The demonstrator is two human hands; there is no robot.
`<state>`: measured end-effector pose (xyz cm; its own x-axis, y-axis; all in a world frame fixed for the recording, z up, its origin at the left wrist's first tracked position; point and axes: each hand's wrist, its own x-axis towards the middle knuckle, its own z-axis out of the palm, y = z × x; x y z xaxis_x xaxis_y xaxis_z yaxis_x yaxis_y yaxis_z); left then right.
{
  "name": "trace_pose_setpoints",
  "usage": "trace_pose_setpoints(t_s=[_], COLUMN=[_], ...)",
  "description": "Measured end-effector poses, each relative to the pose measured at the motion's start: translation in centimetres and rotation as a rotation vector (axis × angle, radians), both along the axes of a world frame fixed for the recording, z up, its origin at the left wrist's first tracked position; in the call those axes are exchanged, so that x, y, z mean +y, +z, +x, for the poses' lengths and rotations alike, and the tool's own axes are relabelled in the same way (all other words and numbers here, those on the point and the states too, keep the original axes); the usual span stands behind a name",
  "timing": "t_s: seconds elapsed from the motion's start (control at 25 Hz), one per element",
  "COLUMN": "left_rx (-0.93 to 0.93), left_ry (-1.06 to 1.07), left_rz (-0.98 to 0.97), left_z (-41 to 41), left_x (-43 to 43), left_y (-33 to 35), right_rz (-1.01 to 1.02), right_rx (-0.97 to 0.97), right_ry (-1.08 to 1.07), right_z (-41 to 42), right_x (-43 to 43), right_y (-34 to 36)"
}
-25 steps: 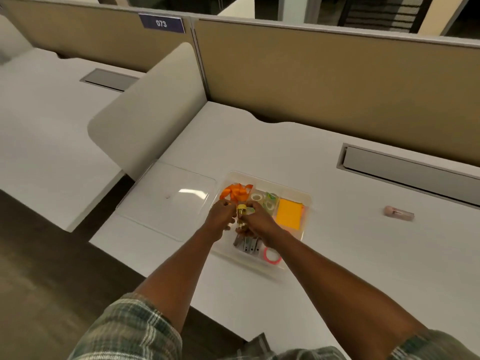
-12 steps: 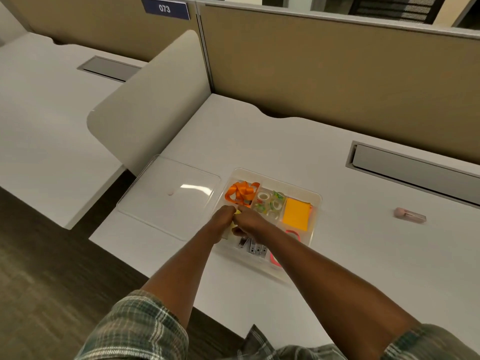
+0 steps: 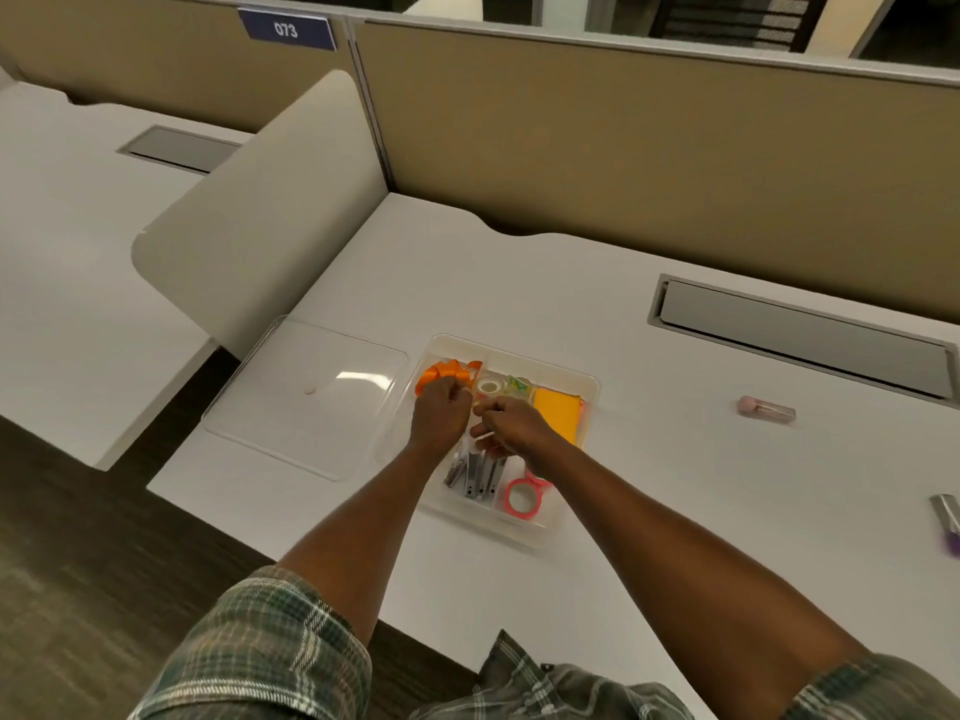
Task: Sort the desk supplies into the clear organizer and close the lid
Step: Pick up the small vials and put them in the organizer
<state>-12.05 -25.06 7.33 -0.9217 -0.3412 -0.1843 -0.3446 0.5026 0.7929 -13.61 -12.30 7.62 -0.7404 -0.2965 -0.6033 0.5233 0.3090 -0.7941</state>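
Head view: I saw the left hand and right hand together over the clear organizer. Their curled fingers pinched a small yellowish item, and the lid lay flat just left.

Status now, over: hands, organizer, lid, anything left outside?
Left hand and right hand pinch small pale item over clear organizer. Lid off, flat beside it. Pink item out on desk.

Office: cubicle partitions w/ desks.

Head-worn view — steeply down over desk
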Motion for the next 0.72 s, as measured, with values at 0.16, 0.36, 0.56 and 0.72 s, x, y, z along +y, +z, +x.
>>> trace_pose_setpoints(t_s=[0.16,0.36,0.56,0.72], left_rx=[0.032,0.019,0.011,-0.033], left_ry=[-0.109,-0.243,-0.426,-0.558], left_rz=[0.030,0.061,0.062,-0.001], left_z=[-1.3,-2.3,-2.9,-3.8], left_x=[6.0,16.0,26.6,34.1], left_y=[0.0,0.2,-0.2,-1.4], right_rz=[-0.007,0.044,0.166,0.279], right_rx=[0.051,0.117,0.147,0.148], right_ry=[-0.073,-0.247,-0.443,-0.585], right_z=[0.0,1.0,3.3,5.4], right_x=[6.1,16.9,28.6,37.4], right_y=[0.7,1.3,0.5,-0.9])
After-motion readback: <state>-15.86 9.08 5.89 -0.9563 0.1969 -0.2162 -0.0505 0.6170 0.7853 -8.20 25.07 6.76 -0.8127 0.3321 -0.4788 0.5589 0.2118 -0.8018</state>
